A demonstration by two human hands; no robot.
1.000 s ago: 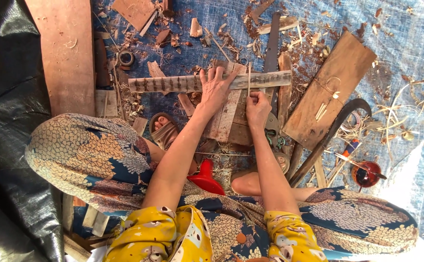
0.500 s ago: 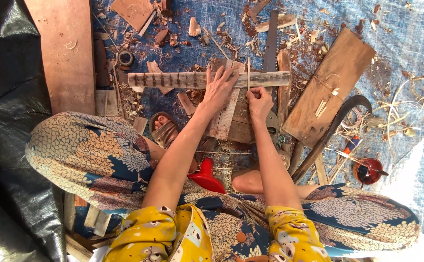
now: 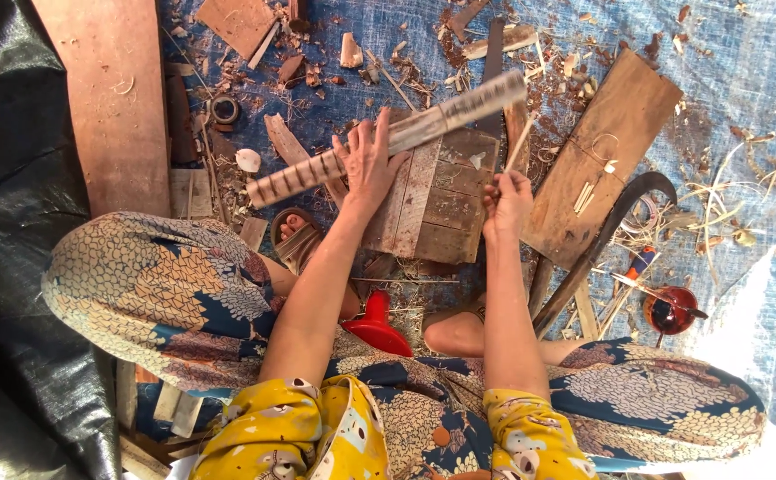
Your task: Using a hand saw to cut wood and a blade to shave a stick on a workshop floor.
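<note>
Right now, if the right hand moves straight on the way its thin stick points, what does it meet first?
Most likely the long striped rod that the left hand presses on the wooden block. The right hand holds the thin stick aimed at its far end; depth is unclear.

The long notched wooden stick [image 3: 388, 138] is motion-blurred, and the left hand [image 3: 368, 160] covers its middle. The thin pale sliver [image 3: 518, 147] in the right hand's [image 3: 508, 200] grip is too small to identify.
</note>
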